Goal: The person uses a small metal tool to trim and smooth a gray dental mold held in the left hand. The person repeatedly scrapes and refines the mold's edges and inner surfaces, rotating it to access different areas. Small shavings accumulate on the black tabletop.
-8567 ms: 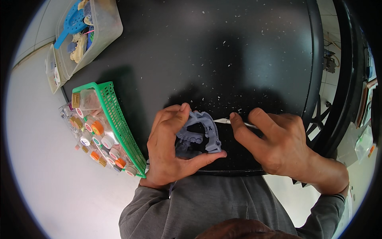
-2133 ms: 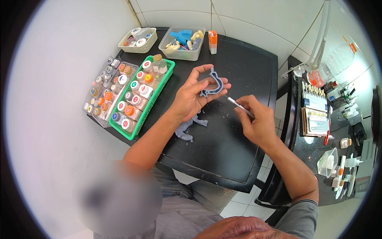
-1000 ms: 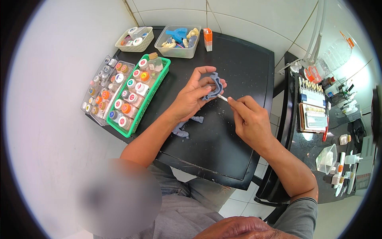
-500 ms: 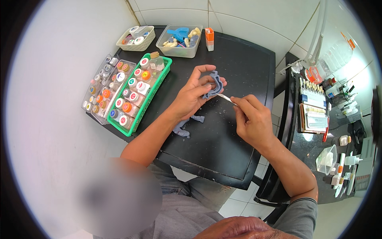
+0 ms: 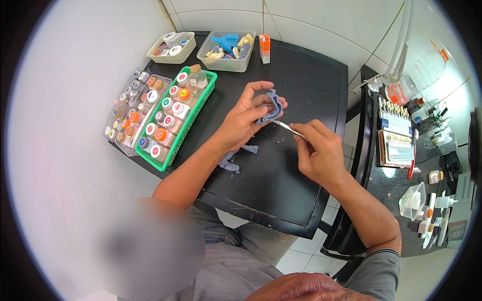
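Left hand (image 5: 244,122), fingers clamped around a grey horseshoe-shaped dental model (image 5: 269,109), holds it above the black tabletop (image 5: 311,80). Right hand (image 5: 317,151), fingers pinched together on a thin metal hand instrument (image 5: 289,128), sets the tip against the model. A second grey model piece (image 5: 234,158) lies on the tabletop beneath the left wrist; a green basket of small jars (image 5: 173,120) stands to the left.

Single head-worn fisheye view, looking steeply down on the black table (image 5: 301,65) from above its near edge, close in; both forearms enter from below, table edges bend toward the rim.
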`<state>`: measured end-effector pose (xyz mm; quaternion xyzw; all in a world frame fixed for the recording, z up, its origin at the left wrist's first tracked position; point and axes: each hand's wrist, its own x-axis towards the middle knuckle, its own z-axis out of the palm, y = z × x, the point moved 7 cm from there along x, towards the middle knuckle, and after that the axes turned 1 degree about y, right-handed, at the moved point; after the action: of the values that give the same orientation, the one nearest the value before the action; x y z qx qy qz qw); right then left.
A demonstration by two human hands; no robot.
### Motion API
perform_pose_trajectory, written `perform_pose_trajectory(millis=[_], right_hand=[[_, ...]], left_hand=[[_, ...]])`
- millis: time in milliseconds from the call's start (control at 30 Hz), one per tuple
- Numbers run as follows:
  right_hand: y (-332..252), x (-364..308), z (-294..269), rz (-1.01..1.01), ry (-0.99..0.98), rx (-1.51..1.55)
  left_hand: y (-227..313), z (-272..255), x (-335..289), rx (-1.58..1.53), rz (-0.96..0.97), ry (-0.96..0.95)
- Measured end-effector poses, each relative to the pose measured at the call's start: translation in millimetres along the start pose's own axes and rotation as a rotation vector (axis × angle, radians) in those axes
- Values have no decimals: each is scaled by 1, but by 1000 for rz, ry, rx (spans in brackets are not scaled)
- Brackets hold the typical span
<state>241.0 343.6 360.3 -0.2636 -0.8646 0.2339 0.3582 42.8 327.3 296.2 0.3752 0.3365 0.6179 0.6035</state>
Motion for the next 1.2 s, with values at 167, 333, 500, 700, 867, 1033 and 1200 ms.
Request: perform_pose_trajectory(millis=[167, 333, 500, 700, 867, 1033, 1200], right_hand=[[3, -1, 1, 12, 15, -7], [1, -1, 7, 16, -4, -1], [-1, -1, 12, -5, -18, 32], [-2, 0, 12, 13, -4, 66], [1, -1, 12, 28, 16, 18], [4, -1, 14, 41, 13, -9], [4, -1, 17, 35, 6, 10]], left_hand=[[1, -1, -1, -13, 4, 2], [1, -1, -3, -27, 4, -19], [1, -4, -5, -29, 3, -16], [1, -7, -5, -38, 3, 4], [1, -10, -5, -45, 11, 11], [1, -8, -6, -35, 1, 6], [0, -10, -5, -34, -4, 5]])
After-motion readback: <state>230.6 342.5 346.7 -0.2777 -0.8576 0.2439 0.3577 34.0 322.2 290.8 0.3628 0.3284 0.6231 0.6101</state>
